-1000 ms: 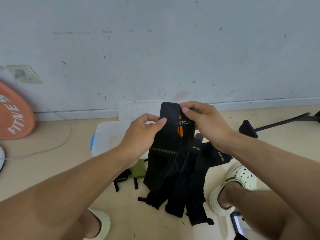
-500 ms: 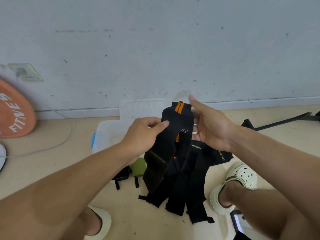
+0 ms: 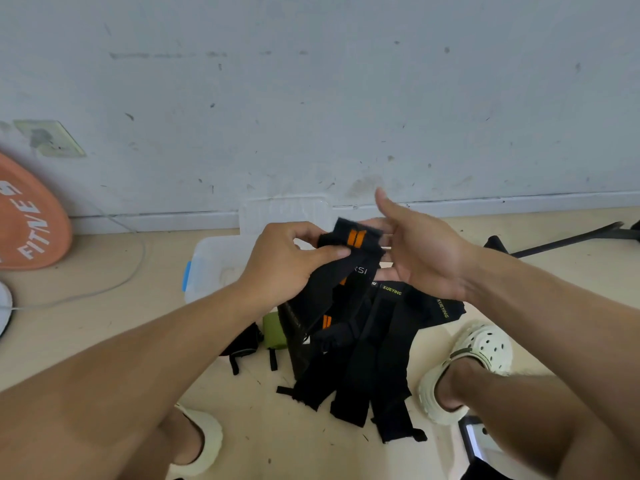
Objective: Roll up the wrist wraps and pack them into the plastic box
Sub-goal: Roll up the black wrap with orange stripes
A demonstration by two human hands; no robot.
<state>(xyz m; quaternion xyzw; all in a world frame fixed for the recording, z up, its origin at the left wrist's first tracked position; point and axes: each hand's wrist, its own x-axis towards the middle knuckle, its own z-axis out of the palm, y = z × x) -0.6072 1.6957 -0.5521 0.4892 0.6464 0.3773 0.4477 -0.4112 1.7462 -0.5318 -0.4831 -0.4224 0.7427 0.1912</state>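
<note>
My left hand (image 3: 291, 261) pinches a black wrist wrap with orange stripes (image 3: 353, 244) near its folded-over top end, thumb on the front. My right hand (image 3: 419, 251) is beside that end, its fingers behind the fold and the thumb raised clear. The wrap's tail hangs down onto a pile of several black wrist wraps (image 3: 374, 351) on the floor. A clear plastic box (image 3: 211, 265) with a blue latch sits behind my hands, its lid (image 3: 277, 213) leaning on the wall. What the box holds is hidden.
A green roll (image 3: 273, 330) and a small black strap (image 3: 242, 344) lie left of the pile. My feet in pale clogs (image 3: 478, 355) flank it. An orange fitness disc (image 3: 27, 216), a cable (image 3: 114, 285) and a black stand leg (image 3: 561, 240) are nearby.
The top end of the striped wrap has been folded down toward me, showing the orange stripes. My right hand let go of its pinch and opened beside the fold; my left hand shifted up.
</note>
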